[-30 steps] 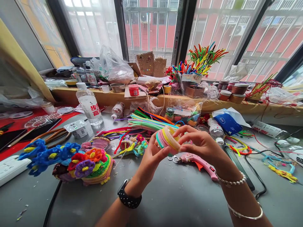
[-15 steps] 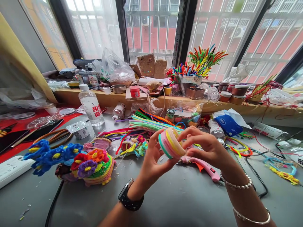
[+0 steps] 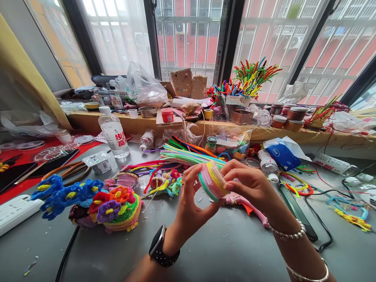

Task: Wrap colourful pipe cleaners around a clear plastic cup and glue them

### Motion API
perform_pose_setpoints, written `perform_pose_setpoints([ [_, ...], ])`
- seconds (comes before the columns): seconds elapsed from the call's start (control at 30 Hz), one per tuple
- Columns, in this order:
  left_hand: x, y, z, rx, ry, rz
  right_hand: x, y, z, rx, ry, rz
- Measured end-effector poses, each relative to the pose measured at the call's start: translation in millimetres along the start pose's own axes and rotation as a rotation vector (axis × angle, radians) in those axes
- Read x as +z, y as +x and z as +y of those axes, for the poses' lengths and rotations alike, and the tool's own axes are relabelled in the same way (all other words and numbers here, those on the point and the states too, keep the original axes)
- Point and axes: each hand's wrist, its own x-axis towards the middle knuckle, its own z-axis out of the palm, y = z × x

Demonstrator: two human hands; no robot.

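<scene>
A small round cup wrapped in striped pipe cleaners (image 3: pixel 212 182), teal, pink, yellow and cream, is tilted in the air above the table. My left hand (image 3: pixel 190 203) grips it between thumb and fingers from the left and below. On its right side, the fingertips of my right hand (image 3: pixel 249 182) press at the cream-coloured rim, fingers bent; whether they pinch a loose strand cannot be made out. Behind my right hand lies a pink glue gun (image 3: pixel 254 209), partly hidden. To the left sits a striped pipe-cleaner pot (image 3: pixel 129 215) topped with fuzzy flowers (image 3: pixel 108 209).
A bundle of pipe cleaners (image 3: pixel 188 154) lies behind my hands. A water bottle (image 3: pixel 114 135) stands at the left back, near a white power strip (image 3: pixel 19 211). At right are a dark phone-like slab (image 3: pixel 299 213), a black cable (image 3: pixel 324 213) and a blue tissue pack (image 3: pixel 283 153).
My right hand has shifted slightly left and down against the cup's rim, uncovering more of the dark slab behind the wrist. The cup has turned slightly in my left hand.
</scene>
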Motion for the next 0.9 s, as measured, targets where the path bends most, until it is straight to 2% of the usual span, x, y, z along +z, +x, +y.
perform_pose_setpoints([
  [0.27,0.2,2.2,-1.6,0.142,0.076,0.069,4.0,1.0,-3.9,0.064,0.084,-0.009],
  [0.47,0.3,4.8,-1.1,0.21,0.109,0.075,6.6,0.3,-3.1,0.065,0.194,0.024],
  [0.67,-0.9,5.0,-0.7,0.245,0.155,0.089,6.6,0.4,-4.2,0.028,0.148,0.012],
  [0.9,-4.8,2.4,-4.3,0.347,0.287,0.121,-0.3,-3.8,-6.9,0.003,0.037,-0.054],
])
